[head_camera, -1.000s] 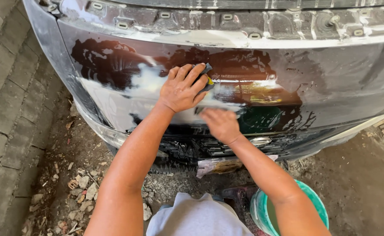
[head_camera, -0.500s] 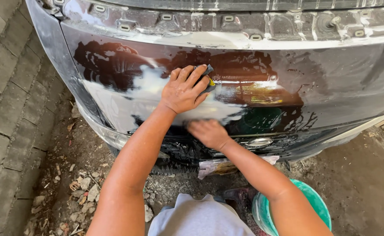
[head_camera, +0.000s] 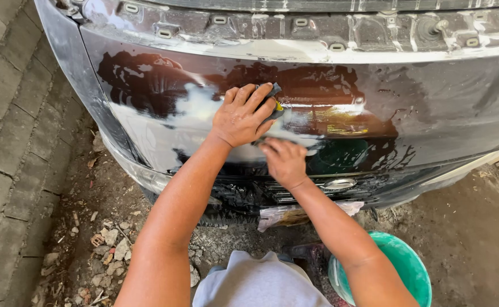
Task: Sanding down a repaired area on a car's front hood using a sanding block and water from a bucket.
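Fingers (head_camera: 248,99) of my left hand (head_camera: 241,116) press a dark sanding block (head_camera: 272,102) flat on the wet black car panel (head_camera: 420,108); my right hand (head_camera: 285,161) (empty, fingers loosely curled) has slid up beside it, feeling the sanded patch above a green bucket (head_camera: 411,264).

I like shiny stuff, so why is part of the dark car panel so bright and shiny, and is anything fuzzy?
Head view: the wet car panel mirrors daylight, with a yellowish-green reflection beside the right hand; white lather shows under the left hand, which presses a dark sanding block; both hands look sharp, not blurred; the green bucket is cut off by the frame's bottom edge.
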